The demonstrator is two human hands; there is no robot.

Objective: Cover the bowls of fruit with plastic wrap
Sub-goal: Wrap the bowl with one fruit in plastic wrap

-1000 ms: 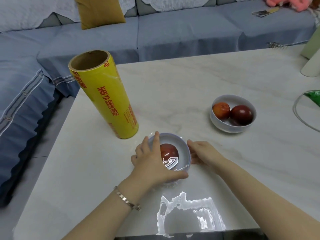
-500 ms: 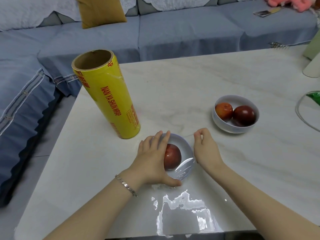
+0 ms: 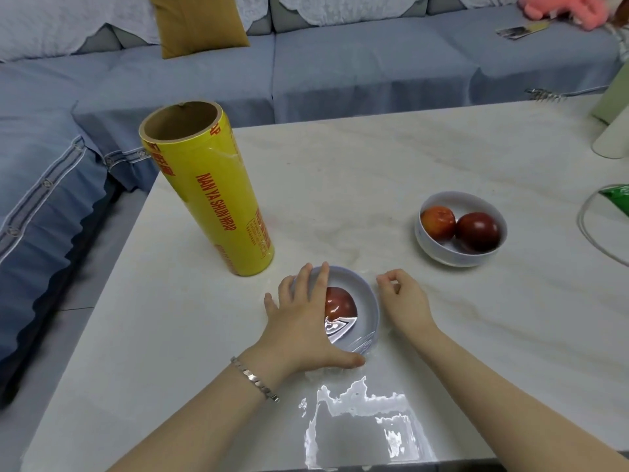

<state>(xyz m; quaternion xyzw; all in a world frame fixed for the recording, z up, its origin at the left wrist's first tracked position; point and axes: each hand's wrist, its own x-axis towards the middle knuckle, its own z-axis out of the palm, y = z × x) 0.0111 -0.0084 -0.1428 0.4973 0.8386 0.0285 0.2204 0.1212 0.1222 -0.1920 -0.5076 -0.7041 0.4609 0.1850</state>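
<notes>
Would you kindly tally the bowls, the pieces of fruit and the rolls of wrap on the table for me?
Bowls: 2, near bowl and far bowl
Fruit: 3, red fruit in the near bowl, orange-red fruit and dark red fruit in the far bowl
Wrap roll: 1
Total: 6

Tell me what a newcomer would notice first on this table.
The tall yellow roll of plastic wrap standing upright at the left of the table catches the eye first. Next, near the front edge, the left hand lies flat over a white bowl holding one red fruit under shiny wrap, with the right hand curled beside its right rim. Farther right, a second bowl with two red fruits sits uncovered.
</notes>
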